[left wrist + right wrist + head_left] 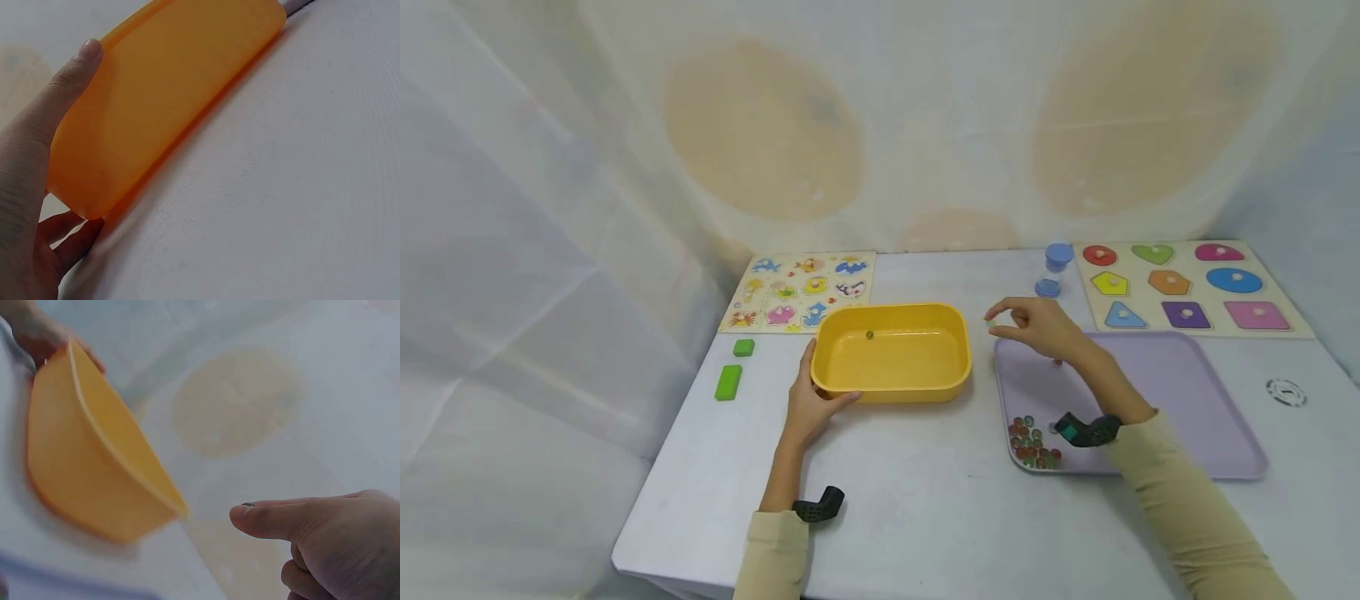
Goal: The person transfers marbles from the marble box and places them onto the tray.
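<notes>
A yellow plastic basin (891, 395) stands on the white-covered table with one green glass marble (869, 335) inside. My left hand (808, 408) grips its left end, thumb on the near side and fingers round the far side; the left wrist view shows the thumb (78, 65) against the wall. Between thumb and forefinger my right hand (1037, 325) pinches a small pale-green marble (990, 323), raised just right of the basin. In the right wrist view the fingertips hide most of this marble (248, 504). Red and green marbles (1030, 446) lie clustered in the near left corner of a lilac tray (1217, 417).
Behind the basin lies a sea-animal puzzle board (760, 287); a shape puzzle board (1206, 287) lies behind the tray. A blue-capped sand timer (1054, 268) stands between them. Two green blocks (728, 382) are at the left, a round chip (1287, 392) at the right.
</notes>
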### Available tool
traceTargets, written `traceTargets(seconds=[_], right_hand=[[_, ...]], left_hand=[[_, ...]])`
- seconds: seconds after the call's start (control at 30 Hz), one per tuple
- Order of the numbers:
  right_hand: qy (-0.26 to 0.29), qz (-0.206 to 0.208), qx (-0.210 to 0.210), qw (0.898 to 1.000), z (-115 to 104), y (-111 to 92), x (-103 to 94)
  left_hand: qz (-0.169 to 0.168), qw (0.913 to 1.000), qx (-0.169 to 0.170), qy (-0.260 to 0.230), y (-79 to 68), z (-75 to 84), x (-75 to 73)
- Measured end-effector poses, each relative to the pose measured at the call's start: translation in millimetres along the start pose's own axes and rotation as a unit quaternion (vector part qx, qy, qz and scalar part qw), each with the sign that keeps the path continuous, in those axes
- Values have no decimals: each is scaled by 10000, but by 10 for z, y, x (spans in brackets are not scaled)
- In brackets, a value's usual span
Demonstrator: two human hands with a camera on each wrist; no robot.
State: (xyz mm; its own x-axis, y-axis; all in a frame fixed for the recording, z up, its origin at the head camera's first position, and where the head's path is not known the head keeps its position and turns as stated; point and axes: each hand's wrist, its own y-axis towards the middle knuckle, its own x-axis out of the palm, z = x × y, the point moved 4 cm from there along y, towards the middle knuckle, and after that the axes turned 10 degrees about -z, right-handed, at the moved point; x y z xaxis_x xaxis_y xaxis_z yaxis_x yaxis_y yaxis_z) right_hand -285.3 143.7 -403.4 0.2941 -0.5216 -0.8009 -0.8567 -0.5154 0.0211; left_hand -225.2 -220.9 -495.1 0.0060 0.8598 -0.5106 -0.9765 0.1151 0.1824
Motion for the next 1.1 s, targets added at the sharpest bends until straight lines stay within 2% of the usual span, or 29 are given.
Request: traceTargets(seconds=[0.13, 0.3, 0.43, 0.6, 0.77, 0.9, 1.0, 1.1], right_hand=[[35, 266, 432, 9987, 371, -451, -119], [-369, 613, 780, 9944, 784, -863, -133], [-467, 523, 1126, 9912, 1033, -1046, -58], [-477, 345, 1439, 9878, 1210, -1136, 55], [-422, 396, 1470, 9874, 1216, -1168, 88], [-483, 591, 1296, 9886, 1094, -1117, 33], [-512, 740, 1004, 9909, 913, -957, -37], [-187, 663, 717, 9950, 661, -714, -75]], left_hand=[[13, 10000, -11, -17, 4, -15, 0], [-30, 10000, -51, -43, 10, -22, 3], [-2, 10000, -63, -10, 8, -18, 3], [18, 10000, -30, -50, 7, -11, 6], [-9, 9999, -38, -101, 10, -4, 15], [-31, 10000, -29, -56, 13, 16, 14], [-35, 10000, -53, -70, 9, 19, 6], [-24, 9999, -71, -91, -2, 2, -4]])
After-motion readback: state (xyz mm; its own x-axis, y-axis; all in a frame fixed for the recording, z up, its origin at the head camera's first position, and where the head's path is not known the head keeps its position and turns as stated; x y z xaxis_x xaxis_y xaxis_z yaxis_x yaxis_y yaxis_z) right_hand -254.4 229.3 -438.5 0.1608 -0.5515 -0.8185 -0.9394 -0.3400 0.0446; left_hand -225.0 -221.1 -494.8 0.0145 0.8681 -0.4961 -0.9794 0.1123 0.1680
